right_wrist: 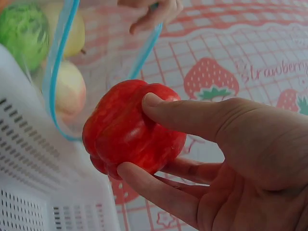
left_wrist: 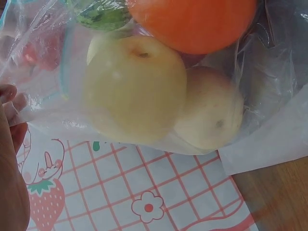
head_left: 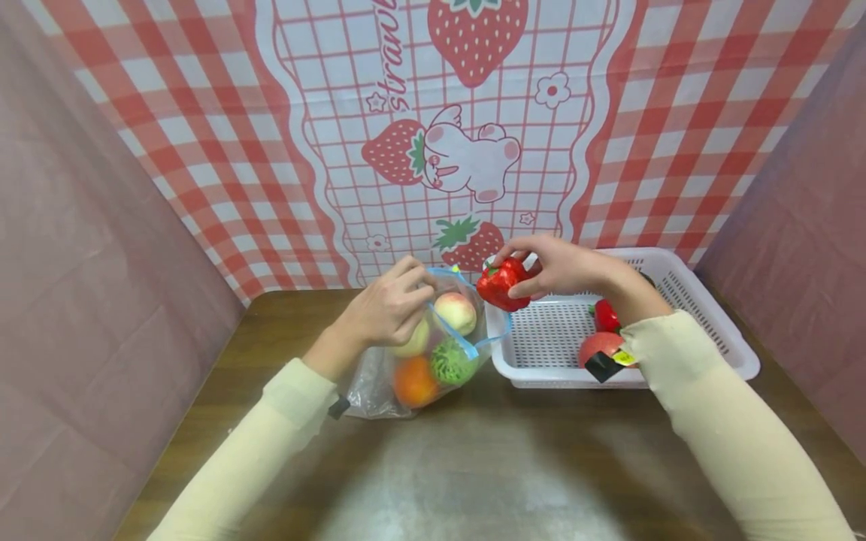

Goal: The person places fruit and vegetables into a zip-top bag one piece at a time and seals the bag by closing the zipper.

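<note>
My right hand holds a red bell pepper between thumb and fingers, above the near-left end of the white basket and beside the bag's mouth. With bent fingers my left hand pinches the upper edge of a clear zip bag, whose blue-trimmed mouth gapes toward the pepper. Inside the bag lie an orange fruit, a green textured ball-shaped item, a peach and a pale yellow round fruit.
The white perforated basket stands right of the bag. It holds a red round fruit, a smaller red item and a dark green item partly hidden by my right forearm. A strawberry-print cloth hangs behind the wooden table.
</note>
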Demonstrator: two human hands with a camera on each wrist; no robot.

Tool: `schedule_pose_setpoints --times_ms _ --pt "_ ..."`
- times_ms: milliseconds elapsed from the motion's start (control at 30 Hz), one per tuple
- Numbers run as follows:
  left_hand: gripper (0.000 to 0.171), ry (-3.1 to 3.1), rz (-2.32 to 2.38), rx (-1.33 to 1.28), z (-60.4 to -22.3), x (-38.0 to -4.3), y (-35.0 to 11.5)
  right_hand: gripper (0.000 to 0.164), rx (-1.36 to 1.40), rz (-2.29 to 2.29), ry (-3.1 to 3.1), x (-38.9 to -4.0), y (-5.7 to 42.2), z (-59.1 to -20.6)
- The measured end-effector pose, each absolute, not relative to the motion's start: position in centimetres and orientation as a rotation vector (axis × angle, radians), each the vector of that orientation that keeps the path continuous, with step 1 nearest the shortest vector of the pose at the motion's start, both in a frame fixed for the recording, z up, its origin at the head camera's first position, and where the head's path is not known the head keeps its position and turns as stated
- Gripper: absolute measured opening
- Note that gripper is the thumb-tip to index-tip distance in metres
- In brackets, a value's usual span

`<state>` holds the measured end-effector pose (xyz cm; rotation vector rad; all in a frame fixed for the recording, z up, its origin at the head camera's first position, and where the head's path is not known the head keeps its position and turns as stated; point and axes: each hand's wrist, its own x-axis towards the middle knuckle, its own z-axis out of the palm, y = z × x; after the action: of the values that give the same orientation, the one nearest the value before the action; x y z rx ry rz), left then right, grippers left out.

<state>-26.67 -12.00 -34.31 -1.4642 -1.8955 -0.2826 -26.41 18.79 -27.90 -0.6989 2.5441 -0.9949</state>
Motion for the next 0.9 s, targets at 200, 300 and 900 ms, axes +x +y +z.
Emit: schedule_pose_setpoints --times_ms 200,300,900 --pt "0.012 -1.918 -0.291 -1.455 -34.3 -26.5 -12.0 0.049 -0.785 -0.983 2.477 -25.8 17.2 -28.2" --pt "0.014 -1.949 -0.281 -1.444 -34.2 -26.4 -12.1 0.049 -0.816 -0.965 2.458 -25.6 16.2 -28.5" --pt "0.016 -1.987 -0.26 -1.433 -34.4 -26.4 -12.4 0.054 -0.924 -0.946 2.433 -25.5 14.5 -29.8"
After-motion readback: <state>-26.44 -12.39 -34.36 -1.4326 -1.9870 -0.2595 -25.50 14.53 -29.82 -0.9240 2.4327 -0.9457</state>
